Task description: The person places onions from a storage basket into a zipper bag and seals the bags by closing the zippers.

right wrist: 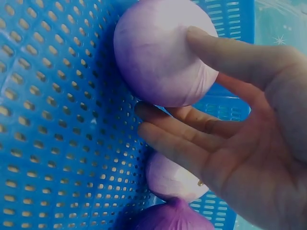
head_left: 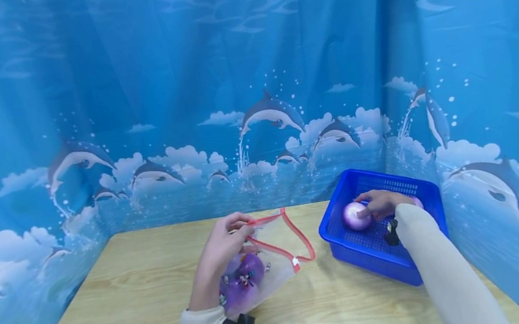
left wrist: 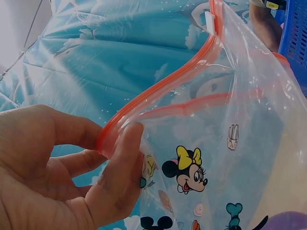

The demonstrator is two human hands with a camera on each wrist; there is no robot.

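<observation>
My left hand (head_left: pixel 223 249) pinches the red zip edge of a clear zip bag (left wrist: pixel 192 129) printed with cartoon figures. The bag's mouth gapes toward the right, a white slider (head_left: pixel 295 262) on its edge. Purple onions (head_left: pixel 252 268) lie inside it, partly behind the printed film. Over in the blue basket (head_left: pixel 377 264), my right hand (head_left: pixel 382 204) grips a pale purple onion (right wrist: pixel 163 52), thumb on one side and fingers curled at the other. Two more onions show below that hand in the right wrist view, one pale (right wrist: pixel 172 177) and one darker (right wrist: pixel 175 216).
The light wooden table (head_left: pixel 125 295) holds the bag at its middle and the basket at its right. Perforated walls and a raised rim surround the basket's onions. A blue curtain (head_left: pixel 177 112) with dolphins hangs behind and along both sides.
</observation>
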